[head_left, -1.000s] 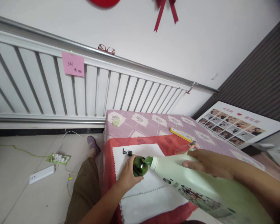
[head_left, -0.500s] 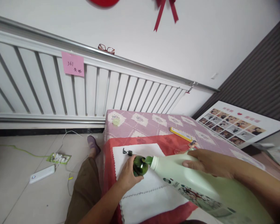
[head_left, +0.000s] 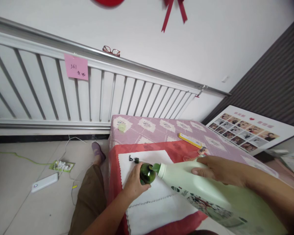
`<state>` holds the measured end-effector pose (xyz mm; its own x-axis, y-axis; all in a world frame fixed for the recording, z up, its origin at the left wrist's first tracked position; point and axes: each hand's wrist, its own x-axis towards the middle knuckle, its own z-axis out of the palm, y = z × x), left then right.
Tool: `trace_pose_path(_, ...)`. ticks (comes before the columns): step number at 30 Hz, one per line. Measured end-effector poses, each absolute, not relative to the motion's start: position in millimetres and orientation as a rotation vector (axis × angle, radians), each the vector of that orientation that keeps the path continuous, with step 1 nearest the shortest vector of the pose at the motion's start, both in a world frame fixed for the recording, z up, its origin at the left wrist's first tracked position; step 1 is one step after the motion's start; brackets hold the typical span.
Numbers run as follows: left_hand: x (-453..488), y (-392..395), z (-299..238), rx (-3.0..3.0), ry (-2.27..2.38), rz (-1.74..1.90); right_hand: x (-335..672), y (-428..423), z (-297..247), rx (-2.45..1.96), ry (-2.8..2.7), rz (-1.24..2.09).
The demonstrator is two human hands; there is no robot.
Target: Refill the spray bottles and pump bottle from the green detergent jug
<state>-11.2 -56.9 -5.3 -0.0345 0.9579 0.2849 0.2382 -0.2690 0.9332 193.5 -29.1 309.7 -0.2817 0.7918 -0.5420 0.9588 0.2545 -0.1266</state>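
Observation:
My left hand (head_left: 135, 183) is closed round a dark green, shiny bottle (head_left: 147, 174), its mouth turned to the right. My right hand (head_left: 214, 169) grips a large pale green jug (head_left: 201, 186) with a printed label, tipped nearly on its side. The jug's green spout (head_left: 156, 168) meets the mouth of the green bottle; whether liquid is flowing I cannot make out. A black pump head (head_left: 134, 159) lies on the white cloth (head_left: 156, 205) just beyond my left hand.
Under the white cloth is a red cloth (head_left: 147, 148) on a purple patterned tablecloth (head_left: 159, 129). A pale green lid (head_left: 122, 127) and a yellow box (head_left: 189, 140) lie farther back. Behind stands a white radiator (head_left: 134, 94); a power strip (head_left: 61, 165) and cables lie on the floor.

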Motion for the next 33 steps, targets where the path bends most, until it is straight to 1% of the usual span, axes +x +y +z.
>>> trace_pose_path(9,-11.0,-56.8,-5.6,1.571,1.294,1.325,190.5,-30.4,311.9,1.594,2.146,-0.591)
trace_pose_path(22,-11.2,-56.6,-6.0,1.569,1.299,1.332,191.0,-30.6,311.0,1.626,2.163,-0.678)
trace_pose_path(33,-10.4,-56.0,-7.1,1.579,1.303,1.317,192.3,-28.7,309.2,1.590,2.159,-0.654)
